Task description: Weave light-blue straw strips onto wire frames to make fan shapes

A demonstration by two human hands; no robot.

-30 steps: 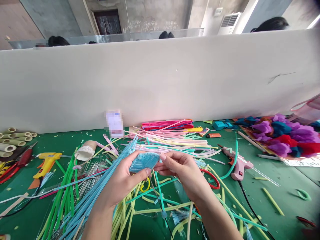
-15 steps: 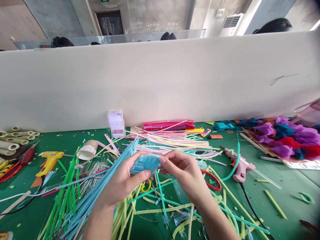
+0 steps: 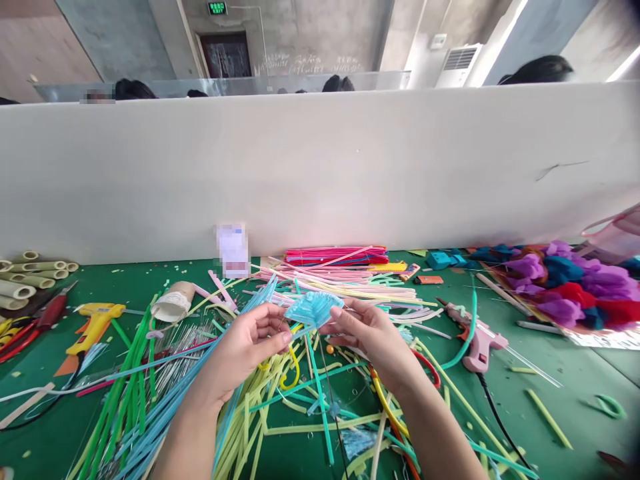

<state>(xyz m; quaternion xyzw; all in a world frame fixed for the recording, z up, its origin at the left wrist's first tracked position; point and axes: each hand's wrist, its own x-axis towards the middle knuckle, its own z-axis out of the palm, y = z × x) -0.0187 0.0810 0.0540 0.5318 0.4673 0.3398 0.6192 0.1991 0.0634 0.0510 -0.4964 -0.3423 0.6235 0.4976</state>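
A light blue, leaf-shaped fuzzy piece [image 3: 314,308] with ribbed lines and a centre crease is held up between my hands. A thin dark wire seems to run down from its lower edge. My right hand [image 3: 367,333] pinches its right edge, thumb in front and fingers behind. Curled at the left corner is my left hand [image 3: 260,337], its fingertips against the piece; the exact contact is partly hidden. Beneath the left wrist lies a bundle of blue pipe cleaners [image 3: 200,380]. Yellow-green pipe cleaners [image 3: 250,427] are spread below the hands.
A yellow glue gun [image 3: 97,327] lies left, a pink glue gun [image 3: 483,343] right. Pink pipe cleaners [image 3: 340,257] lie at the back by a white partition [image 3: 320,173]. A paper cup [image 3: 173,303], bamboo tubes [image 3: 30,273] and purple flowers [image 3: 600,277] stand around.
The blue piece has turned to face me and spread into a leaf shape. My left hand has slid from across it to its left corner; red and yellow handles show more beside the right wrist.
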